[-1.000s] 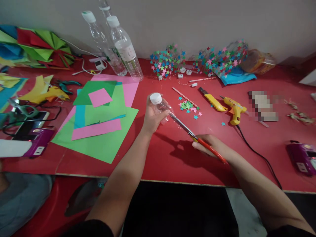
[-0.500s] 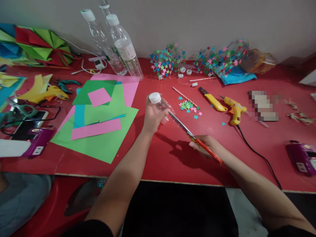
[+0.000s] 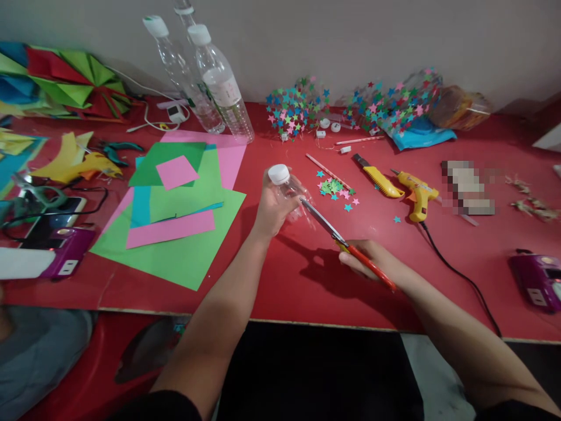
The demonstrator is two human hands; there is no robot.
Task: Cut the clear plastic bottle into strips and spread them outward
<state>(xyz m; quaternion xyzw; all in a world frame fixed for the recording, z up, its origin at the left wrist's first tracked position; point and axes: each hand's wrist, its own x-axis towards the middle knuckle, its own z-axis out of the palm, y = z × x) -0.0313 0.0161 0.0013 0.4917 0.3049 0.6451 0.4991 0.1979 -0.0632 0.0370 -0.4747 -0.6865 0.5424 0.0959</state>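
Note:
My left hand (image 3: 272, 210) is closed around a clear plastic bottle (image 3: 293, 190) with a white cap, held above the red table. Only the capped upper part shows; its lower edge is hard to make out. My right hand (image 3: 366, 257) grips scissors (image 3: 337, 237) by their orange-red handle. The scissor blades point up and left, and their tips meet the bottle's side beside my left thumb. Just beyond the bottle lies a small pile of coloured paper stars (image 3: 335, 188), with a striped pencil (image 3: 326, 166) alongside.
To the right lie a yellow utility knife (image 3: 379, 178) and a yellow glue gun (image 3: 418, 196) with its cord. Coloured paper sheets (image 3: 188, 257) spread at the left. Tall bottles (image 3: 223, 88) and star-covered clear pieces (image 3: 390, 108) stand along the wall.
The bottle and my left hand have shifted very slightly to the right. My right hand and the scissors have moved a touch the same way.

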